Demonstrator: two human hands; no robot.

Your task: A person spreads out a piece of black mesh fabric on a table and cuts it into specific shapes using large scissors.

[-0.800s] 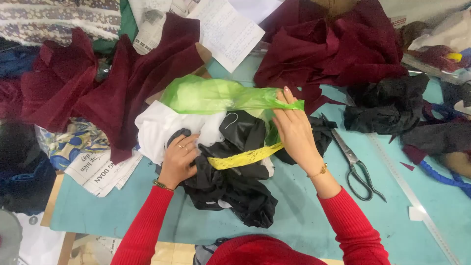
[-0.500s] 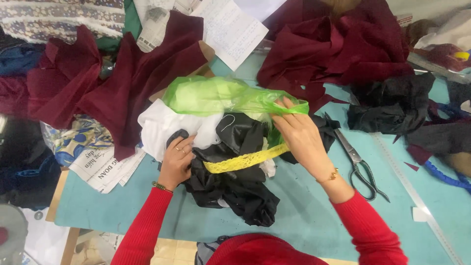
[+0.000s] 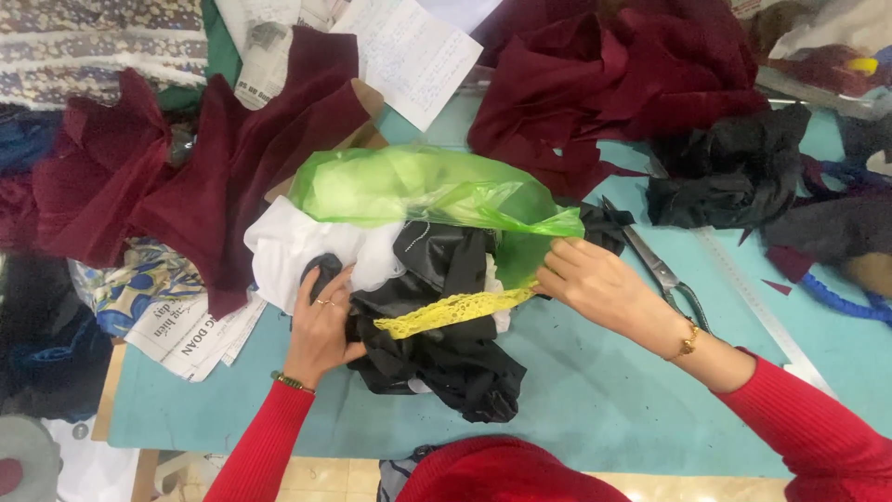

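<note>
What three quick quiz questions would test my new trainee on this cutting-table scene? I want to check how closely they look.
1. True or false: the left hand presses on black cloth.
2. What colour is the lace strip lying across the cloth?
3. The scissors lie: A) under the newspaper B) beside the right hand C) on the red cloth.

Key: 1 true; 2 yellow; 3 B.

Single head-worn view, looking steeply down, close over the cluttered teal table (image 3: 604, 409)
</note>
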